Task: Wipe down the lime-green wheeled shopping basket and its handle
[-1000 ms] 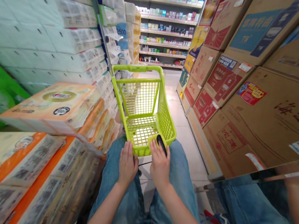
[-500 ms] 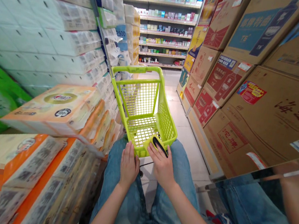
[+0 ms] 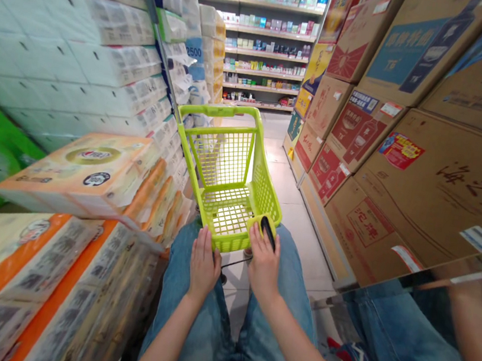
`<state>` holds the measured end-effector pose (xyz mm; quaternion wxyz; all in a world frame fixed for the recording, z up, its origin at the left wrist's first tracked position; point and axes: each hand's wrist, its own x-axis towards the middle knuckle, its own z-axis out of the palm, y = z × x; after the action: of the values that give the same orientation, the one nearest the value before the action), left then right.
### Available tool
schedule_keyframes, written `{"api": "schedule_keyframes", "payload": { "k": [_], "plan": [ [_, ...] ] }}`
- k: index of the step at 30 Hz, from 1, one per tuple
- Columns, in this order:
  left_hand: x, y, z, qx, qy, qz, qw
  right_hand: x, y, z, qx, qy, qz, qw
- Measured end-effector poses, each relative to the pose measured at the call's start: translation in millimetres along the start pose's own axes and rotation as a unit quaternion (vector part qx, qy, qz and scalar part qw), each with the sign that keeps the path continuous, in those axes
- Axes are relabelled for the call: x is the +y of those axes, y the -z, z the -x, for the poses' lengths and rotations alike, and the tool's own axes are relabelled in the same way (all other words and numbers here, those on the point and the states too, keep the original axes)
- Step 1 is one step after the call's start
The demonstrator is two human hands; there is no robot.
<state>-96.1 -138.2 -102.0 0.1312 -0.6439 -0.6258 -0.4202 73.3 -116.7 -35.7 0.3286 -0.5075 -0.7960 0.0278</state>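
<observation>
Green cart (image 3: pixel 267 190) ran lengthwise away, handle (image 3: pixel 221 111) far and slightly left.
Left hand (image 3: pixel 205 265) lay open, flat by its near rim; right hand (image 3: pixel 264 264), half-curled, held a black-and-yellow piece (image 3: pixel 268 232).

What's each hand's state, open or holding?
Left hand: open, fingers extended at the near rim of the green basket.
Right hand: closed on a yellow-and-black item.

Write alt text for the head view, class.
In a shop aisle, left hand at the near rim of a green basket, right hand holding a yellow-and-black item there; packs stacked left, cartons right.
</observation>
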Motion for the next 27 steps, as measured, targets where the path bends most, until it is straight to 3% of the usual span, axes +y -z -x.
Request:
{"api": "schedule_keyframes", "payload": {
  "k": [4,8,11,15,21,24,27],
  "plan": [
    [-5.3,-1.5,2.6,-0.009,-0.008,-0.011,1.000,-52.0,-20.4,2.4,-0.012,0.069,-0.037,0.997],
    [-7.6,-0.5,4.4,-0.028,-0.018,-0.050,0.998,-66.8,-30.8,0.8,-0.011,0.092,-0.056,0.994],
    [-5.0,1.4,3.2,-0.021,-0.019,-0.024,0.999,-48.7,-25.9,1.3,-0.015,0.124,-0.052,0.991],
    [-0.6,1.6,1.1,-0.005,-0.003,0.001,1.000,1.9,-7.1,0.1,-0.019,0.141,-0.027,0.989],
    [1.2,0.1,-0.3,-0.002,-0.009,-0.012,1.000,88.1,14.0,-16.2,0.076,0.039,0.019,0.996],
    [1.6,0.1,-0.8,-0.001,-0.011,-0.020,1.000,94.0,11.0,-18.7,0.101,0.008,0.009,0.995],
    [1.9,0.3,-1.2,-0.002,-0.009,-0.024,1.000,64.0,1.9,-11.8,0.106,-0.008,0.002,0.994]
  ]
}}
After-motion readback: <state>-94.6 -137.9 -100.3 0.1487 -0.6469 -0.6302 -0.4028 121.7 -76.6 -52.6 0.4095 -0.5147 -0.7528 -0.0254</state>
